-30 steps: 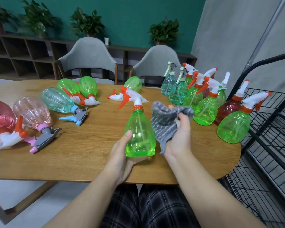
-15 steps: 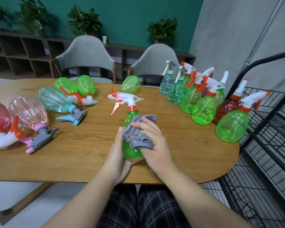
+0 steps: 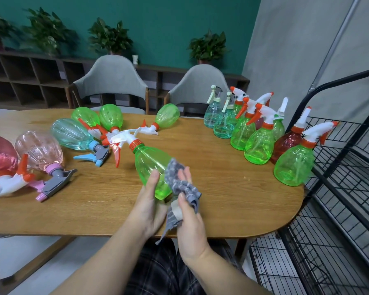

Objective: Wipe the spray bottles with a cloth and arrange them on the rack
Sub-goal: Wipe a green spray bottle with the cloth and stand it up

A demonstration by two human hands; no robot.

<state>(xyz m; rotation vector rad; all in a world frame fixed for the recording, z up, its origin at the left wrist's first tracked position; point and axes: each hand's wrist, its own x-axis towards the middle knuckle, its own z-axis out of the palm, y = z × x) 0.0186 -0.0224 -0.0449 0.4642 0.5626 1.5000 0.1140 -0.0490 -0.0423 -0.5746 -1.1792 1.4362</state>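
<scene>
A green spray bottle [image 3: 150, 162] with an orange collar and white trigger is tilted to the left above the wooden table [image 3: 232, 201]. My left hand [image 3: 149, 203] grips its base from below. My right hand [image 3: 188, 211] holds a grey cloth [image 3: 179, 184] against the bottle's lower right side. Several green, teal and red bottles [image 3: 258, 141] stand upright at the table's right end. Other bottles [image 3: 70, 135] lie on their sides at the left. The black wire rack [image 3: 349, 188] stands to the right of the table.
Two grey chairs [image 3: 111, 79] stand behind the table. A dark shelf unit [image 3: 26, 75] with potted plants lines the teal back wall. The rack's wire shelves reach down beside the table's right edge.
The bottle has tipped from upright to leaning left. The cloth slid from the bottle's upper body down to its lower right side, and my right hand moved toward me.
</scene>
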